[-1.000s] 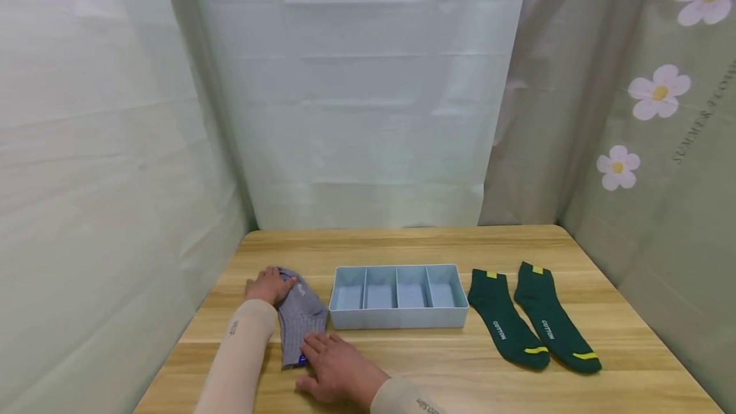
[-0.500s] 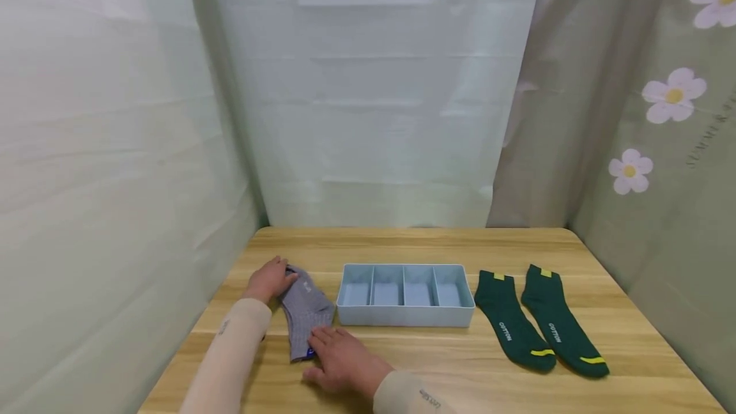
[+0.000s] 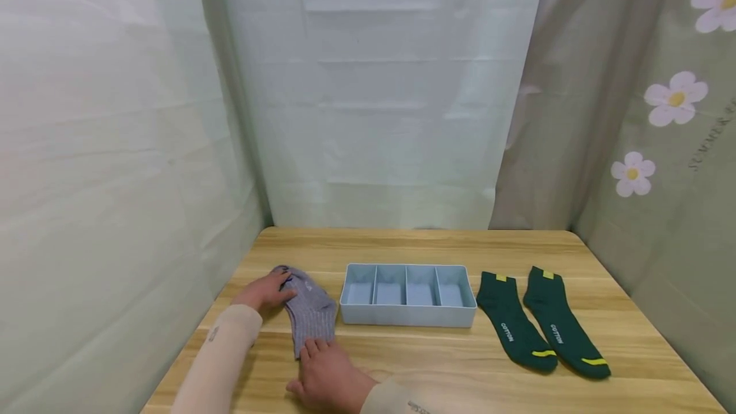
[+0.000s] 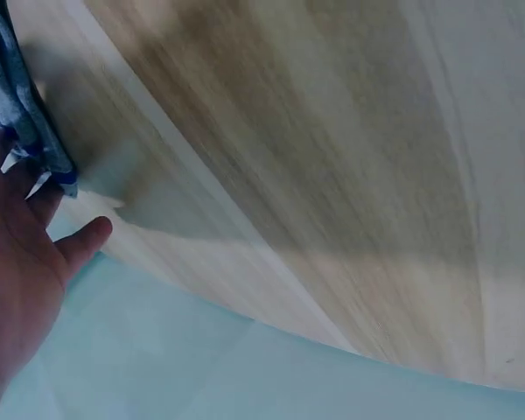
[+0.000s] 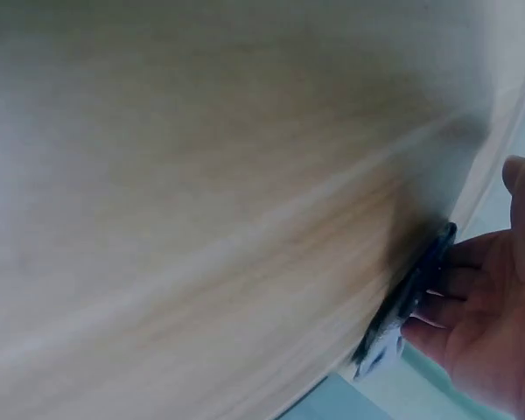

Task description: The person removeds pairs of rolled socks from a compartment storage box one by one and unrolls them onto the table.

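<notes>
A grey ribbed sock (image 3: 312, 310) lies on the wooden table on my left side, one end pointing away from me. At its far end, my left hand (image 3: 266, 291) touches the fabric with loosely spread fingers; a bit of dark blue shows beside the fingertips. The left wrist view has the hand (image 4: 22, 254) at the sock's edge (image 4: 22, 96), thumb held away. My right hand (image 3: 328, 372) rests its extended fingers on the sock's near end and covers that edge. From the right wrist, the fingers of this hand (image 5: 490, 297) lie against the dark sock edge (image 5: 407, 293).
A light blue box (image 3: 408, 316) with several compartments stands right of the grey sock. Two dark green socks with yellow marks, a nearer one (image 3: 512, 321) and an outer one (image 3: 563, 324), lie flat farther right. Cloth walls (image 3: 397, 114) enclose the table (image 3: 437, 360).
My left hand has drawn slightly left and toward me, and dark blue now shows at the sock's far end. My right hand has shifted left over the near end. The head view has turned slightly left.
</notes>
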Action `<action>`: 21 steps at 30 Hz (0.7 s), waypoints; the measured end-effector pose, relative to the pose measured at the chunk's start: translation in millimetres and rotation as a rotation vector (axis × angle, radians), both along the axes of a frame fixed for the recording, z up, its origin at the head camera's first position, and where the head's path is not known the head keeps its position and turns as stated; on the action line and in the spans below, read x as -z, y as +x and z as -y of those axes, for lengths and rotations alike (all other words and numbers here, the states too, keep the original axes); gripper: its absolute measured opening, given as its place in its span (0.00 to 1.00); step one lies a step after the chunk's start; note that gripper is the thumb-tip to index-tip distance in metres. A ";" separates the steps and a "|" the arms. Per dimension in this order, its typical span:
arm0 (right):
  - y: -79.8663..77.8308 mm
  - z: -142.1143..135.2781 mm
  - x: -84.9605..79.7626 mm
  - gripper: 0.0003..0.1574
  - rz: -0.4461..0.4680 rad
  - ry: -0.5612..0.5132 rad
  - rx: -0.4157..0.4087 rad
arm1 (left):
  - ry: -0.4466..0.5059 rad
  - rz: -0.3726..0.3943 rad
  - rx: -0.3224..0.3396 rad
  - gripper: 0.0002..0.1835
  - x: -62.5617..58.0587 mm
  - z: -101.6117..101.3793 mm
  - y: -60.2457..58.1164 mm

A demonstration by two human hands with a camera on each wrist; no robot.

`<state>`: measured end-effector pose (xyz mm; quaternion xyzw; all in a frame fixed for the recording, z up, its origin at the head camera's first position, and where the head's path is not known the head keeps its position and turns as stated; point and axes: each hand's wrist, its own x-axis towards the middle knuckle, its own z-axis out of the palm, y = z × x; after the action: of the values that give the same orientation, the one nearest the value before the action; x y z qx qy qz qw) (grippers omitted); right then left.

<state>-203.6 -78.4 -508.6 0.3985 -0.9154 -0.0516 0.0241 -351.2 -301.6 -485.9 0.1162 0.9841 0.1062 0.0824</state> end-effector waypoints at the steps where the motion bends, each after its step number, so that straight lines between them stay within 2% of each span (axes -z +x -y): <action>1: 0.2 0.4 -0.2 0.45 -0.003 0.002 0.013 | 0.006 -0.001 -0.004 0.38 0.7 0.7 0.3; 5: -2.6 1.3 1.3 0.46 -0.016 0.010 0.042 | 0.023 0.011 -0.034 0.40 2.0 8.2 4.3; 11: -9.7 5.8 1.9 0.44 0.027 -0.054 0.104 | 0.025 0.048 -0.147 0.43 1.7 23.4 17.4; 16: -18.0 6.3 2.9 0.45 0.050 -0.055 0.177 | 0.027 0.029 -0.214 0.43 5.1 19.9 31.3; 21: -25.1 2.1 3.6 0.46 0.079 -0.056 0.201 | 0.002 0.031 -0.294 0.43 6.7 11.4 42.8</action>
<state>-228.7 -80.6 -512.3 0.3055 -0.9521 -0.0126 -0.0064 -308.3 -313.0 -492.6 -0.0306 0.9890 0.1201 0.0809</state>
